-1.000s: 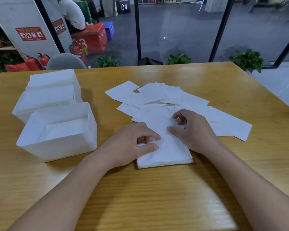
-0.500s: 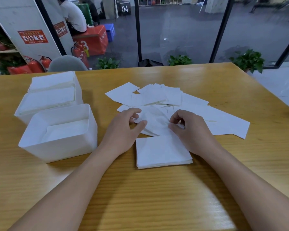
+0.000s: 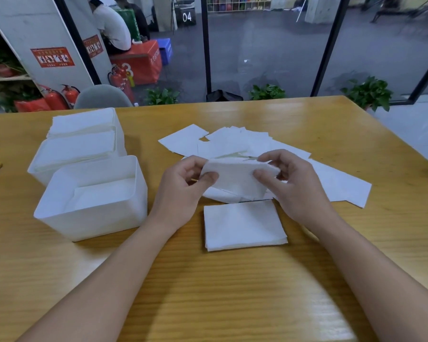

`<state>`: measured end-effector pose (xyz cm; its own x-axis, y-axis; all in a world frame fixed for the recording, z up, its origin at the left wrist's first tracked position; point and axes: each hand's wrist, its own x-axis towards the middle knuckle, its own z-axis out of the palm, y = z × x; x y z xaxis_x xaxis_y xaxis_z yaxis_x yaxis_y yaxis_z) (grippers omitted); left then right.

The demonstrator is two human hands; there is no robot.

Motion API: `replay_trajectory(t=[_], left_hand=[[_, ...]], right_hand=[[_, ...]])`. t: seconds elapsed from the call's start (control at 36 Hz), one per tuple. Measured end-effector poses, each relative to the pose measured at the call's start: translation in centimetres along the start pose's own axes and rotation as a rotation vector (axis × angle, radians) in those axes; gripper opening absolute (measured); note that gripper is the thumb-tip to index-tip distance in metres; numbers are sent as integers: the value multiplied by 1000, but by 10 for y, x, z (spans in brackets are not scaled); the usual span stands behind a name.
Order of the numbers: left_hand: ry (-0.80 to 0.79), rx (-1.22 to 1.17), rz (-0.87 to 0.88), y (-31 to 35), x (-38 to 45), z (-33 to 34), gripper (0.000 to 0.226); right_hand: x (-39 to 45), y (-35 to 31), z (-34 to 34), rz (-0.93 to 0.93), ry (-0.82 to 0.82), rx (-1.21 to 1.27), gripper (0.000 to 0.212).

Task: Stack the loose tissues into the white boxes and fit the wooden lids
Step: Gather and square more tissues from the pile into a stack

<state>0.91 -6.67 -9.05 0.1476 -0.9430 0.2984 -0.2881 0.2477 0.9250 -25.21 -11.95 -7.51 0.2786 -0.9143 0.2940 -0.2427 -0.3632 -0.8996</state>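
A: Where is the tissue (image 3: 235,177) right now?

B: Up in the air, over the neat pile (image 3: 244,224) on the table (image 3: 232,292). The left hand (image 3: 183,193) pinches one end and the right hand (image 3: 292,183) pinches the other, fingers curled on it.

A: What could go wrong?

B: It is thin and floppy. If both hands pull, it may rip. If it lands crooked, the pile gets messy and may not fit in the near box (image 3: 94,196).

A: Is that box full?

B: It looks only partly filled, but I can't see how deep. Lots of loose tissues (image 3: 232,141) still lie behind the hands, and the two boxes farther back (image 3: 82,144) look full.
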Motion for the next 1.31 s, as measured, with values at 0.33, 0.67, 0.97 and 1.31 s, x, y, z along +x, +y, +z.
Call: replay_trajectory(t=[0.33,0.67,0.97,1.31], left_hand=[[-105,-70,-52,22,-9,-4,30],[-513,281,-121,20,-15,-19,72],[-511,321,-112,8,-12,-22,69],[-177,594,90,3,-3,-13,20]], right_hand=[[-2,-5,-13,36,-256,98,6],[-2,3,-27,202,-396,-122,29],[-5,3,-23,138,-410,-287,31],[-2,10,-12,-51,-118,-466,14]])
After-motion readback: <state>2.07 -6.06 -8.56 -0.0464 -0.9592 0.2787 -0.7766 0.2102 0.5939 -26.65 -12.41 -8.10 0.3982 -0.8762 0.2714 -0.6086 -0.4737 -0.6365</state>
